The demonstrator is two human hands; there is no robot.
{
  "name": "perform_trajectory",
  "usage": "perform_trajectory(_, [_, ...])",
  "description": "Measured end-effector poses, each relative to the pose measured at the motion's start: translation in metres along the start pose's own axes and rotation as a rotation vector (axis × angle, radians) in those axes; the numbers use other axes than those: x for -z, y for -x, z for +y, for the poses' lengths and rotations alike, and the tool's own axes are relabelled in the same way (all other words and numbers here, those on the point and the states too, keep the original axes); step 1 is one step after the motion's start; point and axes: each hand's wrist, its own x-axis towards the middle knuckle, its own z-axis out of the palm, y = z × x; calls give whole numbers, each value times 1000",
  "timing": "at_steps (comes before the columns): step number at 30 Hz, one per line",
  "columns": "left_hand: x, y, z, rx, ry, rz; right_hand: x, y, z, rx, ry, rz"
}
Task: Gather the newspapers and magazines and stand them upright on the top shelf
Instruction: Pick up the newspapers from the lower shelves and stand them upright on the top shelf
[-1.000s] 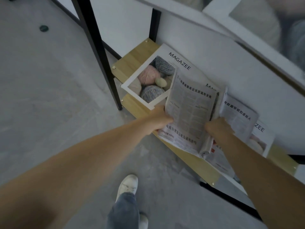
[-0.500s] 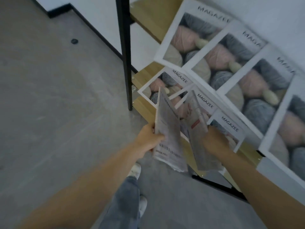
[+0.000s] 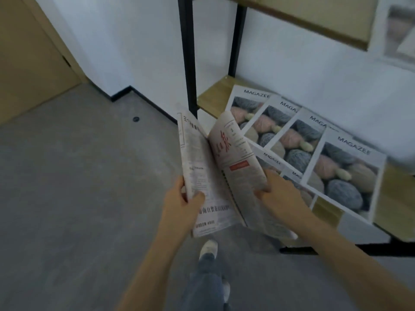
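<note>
Two folded newspapers are held up in front of the shelving unit, fanned apart in a V. The left newspaper (image 3: 197, 173) is gripped by the left hand (image 3: 182, 203), thumb curled over its near face at 6 o'clock of the sheet. The right newspaper (image 3: 238, 162), with red print, is pinched near its lower right edge by the right hand (image 3: 278, 196). Lower edges of both papers meet between the hands; upper edges are splayed apart.

At 2 to 3 o'clock of the papers, four MAGAZEE magazines (image 3: 298, 140) are seen overlapped in a row on the middle shelf (image 3: 211, 97), leaned back toward the white wall (image 3: 314, 70). Two more covers (image 3: 272, 161) are partly seen below them, just behind the right hand; their resting surface cannot be told. A higher wooden shelf (image 3: 314, 19) is seen at 1 o'clock, its front edge blurred.

The black front post (image 3: 187, 52) stands at 12 o'clock, just behind the left paper's top edge. Open grey floor (image 3: 78, 187) is spread from 7 to 10 o'clock. A door (image 3: 27, 52) is at 10 o'clock. A shoe (image 3: 208, 248) and a jeans leg (image 3: 204, 281) are seen at 6 o'clock.
</note>
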Motion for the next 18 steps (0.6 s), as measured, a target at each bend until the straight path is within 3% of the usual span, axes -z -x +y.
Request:
perform_trajectory(9, [37, 66, 108, -448, 0, 184, 111, 73, -82, 278, -286, 331])
perform_trajectory(18, [32, 64, 214, -847, -33, 311, 202, 87, -111, 430, -548, 666])
